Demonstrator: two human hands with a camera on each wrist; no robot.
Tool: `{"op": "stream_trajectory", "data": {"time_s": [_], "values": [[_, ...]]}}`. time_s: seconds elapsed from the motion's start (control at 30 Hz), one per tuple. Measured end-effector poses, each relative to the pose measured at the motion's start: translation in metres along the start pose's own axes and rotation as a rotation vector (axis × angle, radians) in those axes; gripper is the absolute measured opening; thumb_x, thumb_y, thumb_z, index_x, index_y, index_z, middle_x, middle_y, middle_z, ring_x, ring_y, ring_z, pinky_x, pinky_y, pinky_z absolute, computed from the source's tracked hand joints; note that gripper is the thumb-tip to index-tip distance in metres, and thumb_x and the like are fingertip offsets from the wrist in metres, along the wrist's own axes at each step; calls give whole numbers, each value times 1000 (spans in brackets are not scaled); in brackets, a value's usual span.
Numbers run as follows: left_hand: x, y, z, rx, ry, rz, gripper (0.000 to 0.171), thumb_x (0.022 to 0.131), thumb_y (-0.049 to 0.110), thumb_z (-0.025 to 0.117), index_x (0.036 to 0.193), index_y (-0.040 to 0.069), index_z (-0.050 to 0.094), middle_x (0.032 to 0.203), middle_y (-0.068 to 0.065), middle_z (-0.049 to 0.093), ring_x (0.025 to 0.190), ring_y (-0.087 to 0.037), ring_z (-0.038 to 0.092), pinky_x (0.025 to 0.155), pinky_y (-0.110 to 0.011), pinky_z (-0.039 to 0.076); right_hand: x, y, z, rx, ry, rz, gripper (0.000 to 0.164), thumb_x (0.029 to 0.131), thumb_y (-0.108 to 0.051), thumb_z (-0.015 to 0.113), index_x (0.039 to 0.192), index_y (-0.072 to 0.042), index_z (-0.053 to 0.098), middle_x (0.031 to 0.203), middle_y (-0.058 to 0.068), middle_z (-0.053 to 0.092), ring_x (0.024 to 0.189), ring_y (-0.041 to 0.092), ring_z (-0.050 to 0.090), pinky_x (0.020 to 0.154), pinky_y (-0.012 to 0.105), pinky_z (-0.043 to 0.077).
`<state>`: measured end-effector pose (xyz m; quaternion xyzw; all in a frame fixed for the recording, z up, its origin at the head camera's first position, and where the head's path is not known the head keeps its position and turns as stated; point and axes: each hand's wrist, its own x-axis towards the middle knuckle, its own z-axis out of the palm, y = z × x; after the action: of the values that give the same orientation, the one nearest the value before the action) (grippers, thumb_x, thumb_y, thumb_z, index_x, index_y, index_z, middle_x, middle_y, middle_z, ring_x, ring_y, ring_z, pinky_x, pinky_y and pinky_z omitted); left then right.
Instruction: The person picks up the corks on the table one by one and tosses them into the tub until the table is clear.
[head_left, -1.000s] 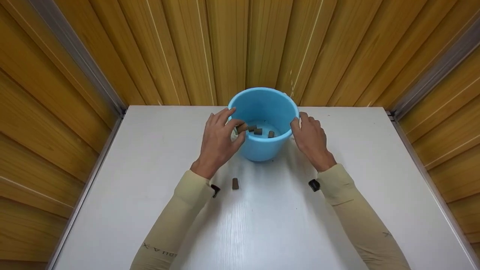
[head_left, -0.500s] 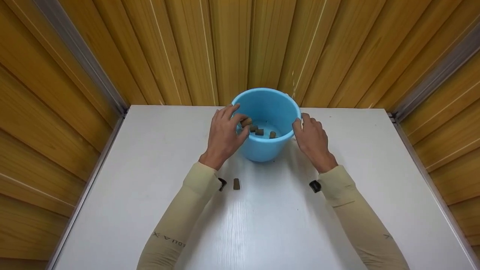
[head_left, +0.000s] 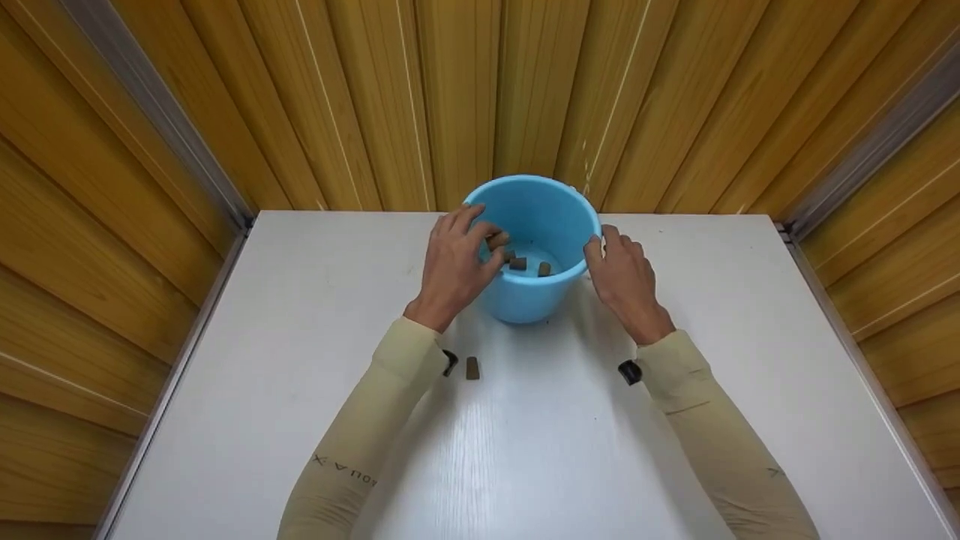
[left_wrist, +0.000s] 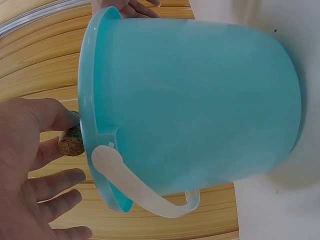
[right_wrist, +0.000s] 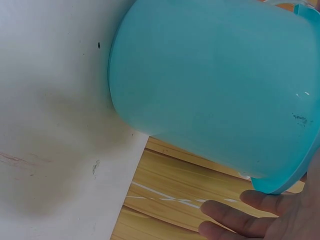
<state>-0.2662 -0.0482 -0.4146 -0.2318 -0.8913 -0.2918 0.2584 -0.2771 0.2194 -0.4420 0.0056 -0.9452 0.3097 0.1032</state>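
Note:
A light blue bucket (head_left: 529,300) stands upright near the table's back edge, with several brown corks (head_left: 517,264) on its floor. Over its left rim, my left hand (head_left: 454,262) pinches a cork (left_wrist: 71,142) between thumb and forefinger; the other fingers are spread in the left wrist view. On the opposite side, my right hand (head_left: 624,277) holds the bucket's rim, thumb at the edge and fingers outside. One more cork (head_left: 472,368) lies on the table in front of the bucket, beside my left cuff.
The white table (head_left: 300,315) meets yellow wood-look panels (head_left: 450,105) at the back and sides. A white bucket handle (left_wrist: 140,190) hangs down the outside of the bucket. Metal strips (head_left: 180,330) run along the table's side edges.
My left hand has moved slightly right and forward, bringing the pinched cork from the rim to over the bucket's inside. The right hand keeps its place on the rim.

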Motion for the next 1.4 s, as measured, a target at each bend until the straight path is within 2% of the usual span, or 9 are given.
{"op": "stream_trajectory", "data": {"time_s": [0.33,0.43,0.67,0.97,1.13,1.4], "values": [[1,1,1,6,-29,-35,26,97,20,78,119,6,77,147,-18,61,142,-37,50,120,-52,35,1,1,1,18,-7,0,62,111,-41,31,148,4,51,117,26,66,104,43,60,87,61,51],[0,1,1,13,-45,-50,27,97,21,77,120,6,76,148,-17,61,143,-35,49,120,-52,35,0,2,1,23,-6,-1,62,111,-41,30,148,4,51,116,26,66,103,42,59,87,60,50],[0,2,-1,31,-48,-54,25,97,19,77,119,6,77,147,-16,62,143,-36,49,120,-53,35,-3,1,0,39,32,-34,60,110,-40,32,145,3,56,107,23,67,93,38,59,77,55,50],[-2,1,-2,24,-49,-63,25,96,20,78,118,6,77,147,-17,61,144,-37,48,121,-54,33,-2,2,1,52,26,-38,60,111,-39,32,145,4,55,107,24,67,91,38,59,77,53,50],[-4,1,-3,24,-59,-82,27,96,20,80,119,6,77,148,-17,61,146,-38,47,122,-55,31,-1,2,1,51,22,-32,60,111,-39,31,145,4,55,110,24,68,94,38,59,78,55,50],[-15,1,-4,78,-60,-79,29,97,23,78,121,8,76,149,-16,60,146,-37,47,121,-61,30,0,2,2,29,6,-7,62,111,-41,30,149,3,51,114,25,67,94,38,60,78,56,52]]}}
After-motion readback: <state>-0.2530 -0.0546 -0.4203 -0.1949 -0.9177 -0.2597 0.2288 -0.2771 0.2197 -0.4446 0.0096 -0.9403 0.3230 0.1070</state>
